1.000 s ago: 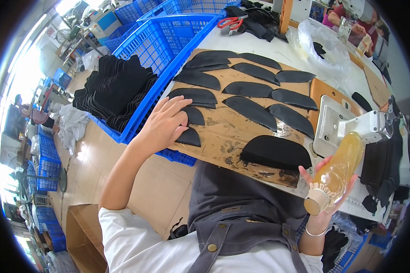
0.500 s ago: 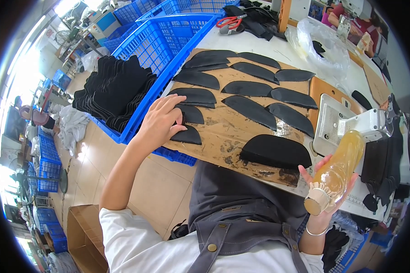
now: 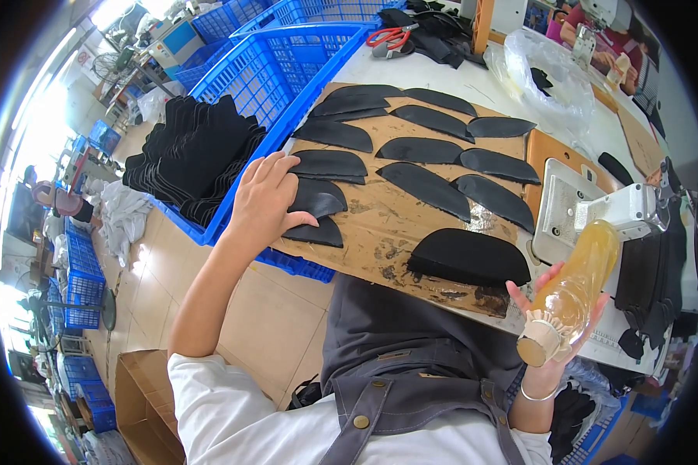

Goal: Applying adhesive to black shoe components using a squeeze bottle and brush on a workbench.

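Rows of black half-moon fabric pieces lie on a brown cardboard sheet, some overlapping. At the sheet's left edge my left hand has its fingers and thumb apart, beside a black curved piece; the thumb tip is over or touching a lower piece. Part of these pieces is hidden by the hand. My right hand is wrapped round a clear plastic bottle of yellowish liquid, tilted with its cloth-wrapped neck toward me. A thicker black half-moon stack sits near the sheet's front edge.
A blue crate stands left of the table, with stacked black pieces beside it. A sewing machine is at the right. Red-handled scissors and a plastic bag lie farther back. Another person works at far right.
My left hand has shifted slightly left, its fingers and thumb drawing back over the edge pieces. The bottle in my right hand has barely moved.
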Action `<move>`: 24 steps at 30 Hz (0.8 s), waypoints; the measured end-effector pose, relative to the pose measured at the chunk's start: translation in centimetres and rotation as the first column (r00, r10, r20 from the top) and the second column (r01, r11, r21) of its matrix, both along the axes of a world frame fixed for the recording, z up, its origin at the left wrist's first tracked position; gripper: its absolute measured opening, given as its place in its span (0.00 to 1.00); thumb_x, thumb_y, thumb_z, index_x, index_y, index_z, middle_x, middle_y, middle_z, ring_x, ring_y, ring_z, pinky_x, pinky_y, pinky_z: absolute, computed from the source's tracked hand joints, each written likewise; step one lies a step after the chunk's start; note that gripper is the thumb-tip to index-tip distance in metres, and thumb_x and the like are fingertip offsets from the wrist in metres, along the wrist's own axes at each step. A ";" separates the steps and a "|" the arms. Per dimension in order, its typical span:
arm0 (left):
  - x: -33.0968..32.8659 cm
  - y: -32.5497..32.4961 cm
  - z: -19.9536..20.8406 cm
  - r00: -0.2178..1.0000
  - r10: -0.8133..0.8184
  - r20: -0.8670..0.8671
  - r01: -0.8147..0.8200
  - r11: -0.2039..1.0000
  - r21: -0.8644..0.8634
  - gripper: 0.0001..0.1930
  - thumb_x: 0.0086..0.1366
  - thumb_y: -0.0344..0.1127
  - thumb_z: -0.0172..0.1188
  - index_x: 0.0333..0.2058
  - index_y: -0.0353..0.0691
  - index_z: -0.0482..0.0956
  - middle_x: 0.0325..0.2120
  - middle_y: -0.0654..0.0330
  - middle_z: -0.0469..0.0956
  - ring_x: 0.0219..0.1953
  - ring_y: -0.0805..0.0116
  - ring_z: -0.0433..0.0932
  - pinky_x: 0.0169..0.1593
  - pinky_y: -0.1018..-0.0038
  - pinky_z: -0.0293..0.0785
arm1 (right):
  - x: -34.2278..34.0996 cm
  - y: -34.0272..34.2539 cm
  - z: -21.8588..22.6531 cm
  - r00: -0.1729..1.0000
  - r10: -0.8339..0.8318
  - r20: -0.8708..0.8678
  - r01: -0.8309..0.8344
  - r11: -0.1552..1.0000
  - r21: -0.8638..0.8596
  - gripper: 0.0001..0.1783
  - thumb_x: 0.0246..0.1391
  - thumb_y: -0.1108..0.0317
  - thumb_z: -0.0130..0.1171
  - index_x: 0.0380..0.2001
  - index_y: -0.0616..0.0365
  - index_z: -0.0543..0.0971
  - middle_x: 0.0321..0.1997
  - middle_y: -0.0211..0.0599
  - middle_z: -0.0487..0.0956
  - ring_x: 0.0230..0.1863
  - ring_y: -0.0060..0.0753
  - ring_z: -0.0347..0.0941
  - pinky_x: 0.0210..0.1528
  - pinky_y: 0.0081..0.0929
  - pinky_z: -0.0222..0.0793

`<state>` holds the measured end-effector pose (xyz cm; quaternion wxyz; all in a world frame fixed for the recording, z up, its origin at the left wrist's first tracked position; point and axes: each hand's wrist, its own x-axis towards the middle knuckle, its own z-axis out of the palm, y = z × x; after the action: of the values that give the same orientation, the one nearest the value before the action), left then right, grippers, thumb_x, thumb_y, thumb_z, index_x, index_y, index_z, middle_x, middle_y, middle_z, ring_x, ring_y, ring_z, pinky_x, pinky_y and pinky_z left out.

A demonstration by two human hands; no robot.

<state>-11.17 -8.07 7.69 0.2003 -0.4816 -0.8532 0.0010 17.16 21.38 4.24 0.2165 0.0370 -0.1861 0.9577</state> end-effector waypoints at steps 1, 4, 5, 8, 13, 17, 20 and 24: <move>-0.1 -0.1 -0.1 1.000 -0.012 0.007 0.012 1.000 0.014 0.25 0.39 0.54 0.64 0.22 0.36 0.71 0.47 0.55 0.71 0.55 0.56 0.65 0.58 0.60 0.60 | 0.0 0.0 0.0 1.000 -0.002 0.005 0.002 1.000 -0.006 0.35 0.55 0.41 0.49 0.58 0.51 0.62 0.54 0.45 0.69 0.54 0.49 0.68 0.62 0.71 0.39; -0.5 -0.5 -0.2 0.998 -0.037 0.048 0.034 0.997 0.069 0.23 0.41 0.53 0.64 0.21 0.38 0.70 0.46 0.57 0.72 0.54 0.57 0.66 0.57 0.61 0.60 | 0.0 0.0 0.1 1.000 -0.002 0.009 0.002 1.000 -0.009 0.35 0.55 0.41 0.49 0.58 0.51 0.62 0.54 0.45 0.69 0.54 0.49 0.68 0.62 0.70 0.40; -0.6 -0.6 -0.4 0.998 -0.038 0.047 0.034 0.997 0.068 0.23 0.41 0.53 0.64 0.21 0.38 0.70 0.46 0.57 0.72 0.54 0.57 0.66 0.57 0.61 0.60 | 0.0 0.1 0.1 1.000 -0.001 0.010 0.001 1.000 -0.003 0.35 0.55 0.41 0.49 0.58 0.51 0.62 0.54 0.45 0.69 0.54 0.49 0.69 0.61 0.70 0.41; -0.6 -0.6 -0.7 0.997 -0.070 0.022 0.068 0.991 0.116 0.20 0.42 0.51 0.64 0.20 0.40 0.68 0.45 0.58 0.72 0.53 0.57 0.67 0.57 0.61 0.61 | 0.0 0.0 0.1 1.000 -0.011 0.010 0.011 1.000 0.015 0.34 0.55 0.41 0.49 0.58 0.52 0.63 0.54 0.44 0.69 0.54 0.49 0.69 0.62 0.69 0.43; 0.7 -0.3 -0.9 0.991 -0.131 0.020 0.126 0.981 0.150 0.09 0.47 0.32 0.64 0.25 0.41 0.72 0.46 0.59 0.73 0.51 0.56 0.69 0.54 0.62 0.65 | -0.2 -0.7 0.9 0.996 -0.060 0.069 0.058 0.998 0.020 0.36 0.54 0.39 0.48 0.55 0.56 0.64 0.51 0.43 0.70 0.52 0.45 0.70 0.61 0.64 0.50; 1.4 -0.4 -1.5 0.986 -0.165 0.015 0.159 0.969 0.187 0.10 0.44 0.25 0.62 0.27 0.42 0.74 0.46 0.58 0.72 0.51 0.56 0.69 0.54 0.62 0.65 | -0.3 -0.9 1.1 0.991 -0.086 0.104 0.083 0.996 0.033 0.38 0.53 0.36 0.48 0.52 0.59 0.65 0.48 0.43 0.72 0.50 0.42 0.72 0.59 0.60 0.56; 1.8 -0.6 -1.8 0.988 -0.153 0.005 0.149 0.971 0.189 0.09 0.45 0.24 0.61 0.27 0.41 0.76 0.46 0.60 0.72 0.52 0.59 0.69 0.54 0.64 0.65 | -0.4 -1.0 1.1 0.992 -0.075 0.099 0.072 0.997 0.037 0.38 0.52 0.36 0.48 0.52 0.59 0.65 0.47 0.43 0.72 0.49 0.42 0.72 0.59 0.60 0.57; 1.8 -0.8 -2.3 0.988 -0.152 0.011 0.146 0.965 0.216 0.10 0.43 0.22 0.60 0.28 0.42 0.77 0.46 0.59 0.72 0.50 0.58 0.70 0.53 0.64 0.65 | -0.5 -1.1 1.1 0.992 -0.072 0.102 0.069 0.997 0.033 0.38 0.52 0.36 0.48 0.52 0.59 0.65 0.47 0.43 0.72 0.49 0.42 0.72 0.59 0.60 0.57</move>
<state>-9.39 -8.86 5.35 0.2391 -0.5199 -0.8123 -0.1128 16.65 20.29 5.33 0.2397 -0.0157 -0.2125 0.9472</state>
